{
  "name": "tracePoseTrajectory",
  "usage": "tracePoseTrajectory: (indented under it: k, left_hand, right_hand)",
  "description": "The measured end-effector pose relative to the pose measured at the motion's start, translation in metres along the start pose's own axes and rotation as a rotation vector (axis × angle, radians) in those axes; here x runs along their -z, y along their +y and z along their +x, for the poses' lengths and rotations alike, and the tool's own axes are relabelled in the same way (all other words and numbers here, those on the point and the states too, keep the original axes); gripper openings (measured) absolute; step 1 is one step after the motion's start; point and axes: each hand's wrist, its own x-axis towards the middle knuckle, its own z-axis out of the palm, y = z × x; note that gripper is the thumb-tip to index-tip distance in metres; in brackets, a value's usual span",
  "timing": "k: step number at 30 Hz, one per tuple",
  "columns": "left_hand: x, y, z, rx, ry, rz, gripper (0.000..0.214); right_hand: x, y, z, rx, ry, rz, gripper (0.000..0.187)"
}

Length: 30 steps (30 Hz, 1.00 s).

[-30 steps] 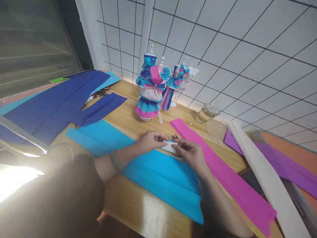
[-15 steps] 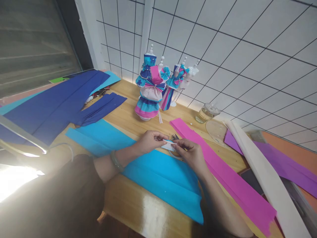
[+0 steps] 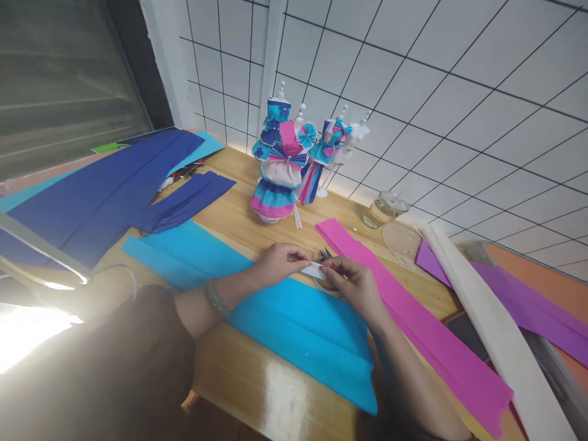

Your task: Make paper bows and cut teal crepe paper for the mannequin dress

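A small white strip of paper (image 3: 314,270) is stretched between my two hands. My left hand (image 3: 283,263), with a bangle on its wrist, pinches one end of it. The other end is pinched by the fingers of my right hand (image 3: 353,283). Just behind and under the strip lies a pair of scissors (image 3: 325,253), partly hidden by my right hand. Beneath my forearms spreads a sheet of bright blue crepe paper (image 3: 298,318). A pink crepe strip (image 3: 413,318) runs diagonally to the right of my right hand.
Several small dress forms (image 3: 280,165) in paper dresses stand against the tiled wall. A glass cup of liquid (image 3: 384,209) is behind the pink strip. Dark blue paper (image 3: 101,196) covers the left; white (image 3: 496,318) and purple paper (image 3: 528,306) lie at right. A bright lamp (image 3: 32,331) glows lower left.
The white strip has turned between my fingers; its flat white face now shows, where a bluish edge was visible before. Both hands have barely shifted.
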Motion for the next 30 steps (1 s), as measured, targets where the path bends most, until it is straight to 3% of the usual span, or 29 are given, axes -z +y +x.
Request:
tracePoseTrajectory:
  k: [8,23,30]
  left_hand:
    - [0.0001,0.0048,0.0009,0.090,-0.042,-0.157,0.025]
    - [0.0030,0.0001,0.0026,0.099,-0.088,-0.140,0.019]
    - [0.0043,0.0048,0.0023,0.147,-0.073,-0.191,0.021]
  right_hand:
    - [0.0019,0.0045,0.0006,-0.130,0.010,0.149,0.042]
    - [0.0039,0.0031,0.0012,-0.127,-0.074,0.185,0.030]
    - [0.0052,0.0037,0.0011,-0.139,-0.058,0.218,0.035]
